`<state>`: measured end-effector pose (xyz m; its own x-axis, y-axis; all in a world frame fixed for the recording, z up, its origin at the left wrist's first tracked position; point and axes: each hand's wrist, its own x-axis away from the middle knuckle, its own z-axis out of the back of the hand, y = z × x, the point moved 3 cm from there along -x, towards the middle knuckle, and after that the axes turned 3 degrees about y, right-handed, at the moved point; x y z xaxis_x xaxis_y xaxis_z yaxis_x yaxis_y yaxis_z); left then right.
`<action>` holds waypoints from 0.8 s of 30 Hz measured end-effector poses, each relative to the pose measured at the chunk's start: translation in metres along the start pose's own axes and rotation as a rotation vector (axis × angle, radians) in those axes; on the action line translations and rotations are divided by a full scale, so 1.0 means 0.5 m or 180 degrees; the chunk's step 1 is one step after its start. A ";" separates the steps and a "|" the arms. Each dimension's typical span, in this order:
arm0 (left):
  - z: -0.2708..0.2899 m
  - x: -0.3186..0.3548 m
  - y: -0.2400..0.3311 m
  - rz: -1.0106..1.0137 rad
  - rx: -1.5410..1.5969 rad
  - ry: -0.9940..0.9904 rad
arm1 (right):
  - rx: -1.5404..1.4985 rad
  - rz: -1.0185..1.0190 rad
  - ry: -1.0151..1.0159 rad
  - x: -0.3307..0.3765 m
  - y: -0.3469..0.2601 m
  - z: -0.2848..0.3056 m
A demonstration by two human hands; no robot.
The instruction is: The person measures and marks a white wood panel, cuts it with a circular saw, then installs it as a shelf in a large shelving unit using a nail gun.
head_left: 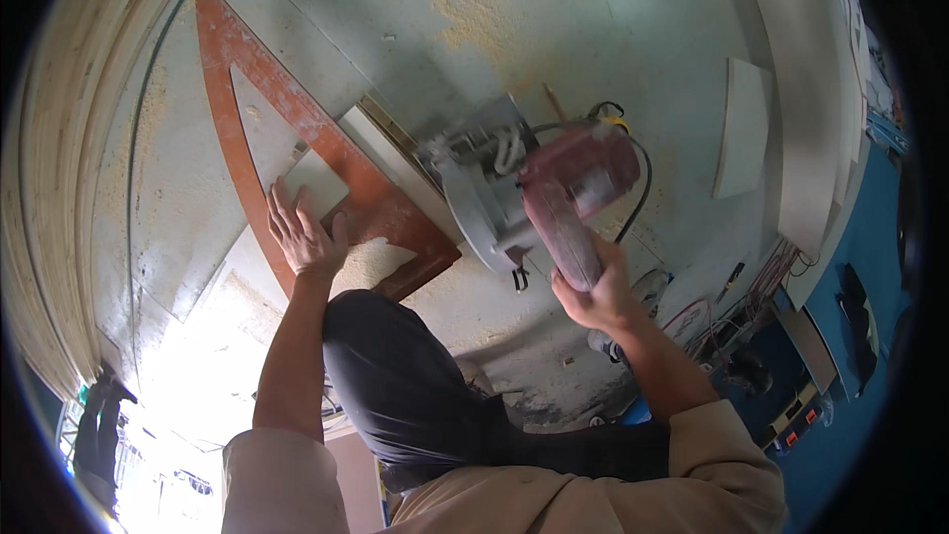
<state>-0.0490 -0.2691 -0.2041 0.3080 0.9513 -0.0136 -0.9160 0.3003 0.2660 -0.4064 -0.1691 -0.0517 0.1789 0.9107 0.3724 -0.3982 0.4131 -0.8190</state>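
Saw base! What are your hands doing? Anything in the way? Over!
Right hand gripping circular saw. Left hand over pale board piece and brown triangle. Possible snag: dark cord beside saw.

The maroon-bodied, grey-metal circular saw (pixel 581 173) looks dull; the rust-orange, flat triangular frame (pixel 371 180) bears whitish smears; the long, cream wooden boards (pixel 59 158) seem striped in darker lines

Can't make out a blade on the circular saw (pixel 539 178), and its handle (pixel 561 237) hides part of the right hand (pixel 601 292). Left hand (pixel 308 239) blocks a corner of the pale piece (pixel 321 183). Plank stack (pixel 64 129) gets chopped by the dark rim, plus lower-left glare (pixel 188 391) washes stuff out.
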 end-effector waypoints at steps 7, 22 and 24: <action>0.000 0.005 -0.003 -0.0040 -0.0089 0.0038 | -0.0186 -0.0231 -0.0056 0.133 0.083 0.005; -0.007 0.009 -0.007 -0.0256 -0.0190 0.0176 | -0.0016 0.0158 -0.0269 0.142 0.101 -0.004; -0.004 0.009 -0.006 -0.0270 -0.0192 0.0207 | -0.0054 0.0182 -0.0278 0.121 0.087 -0.015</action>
<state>-0.0454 -0.2656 -0.2069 0.3696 0.9241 -0.0968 -0.9017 0.3818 0.2029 -0.4063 -0.0961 -0.0680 0.0768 0.9295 0.3607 -0.3901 0.3610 -0.8471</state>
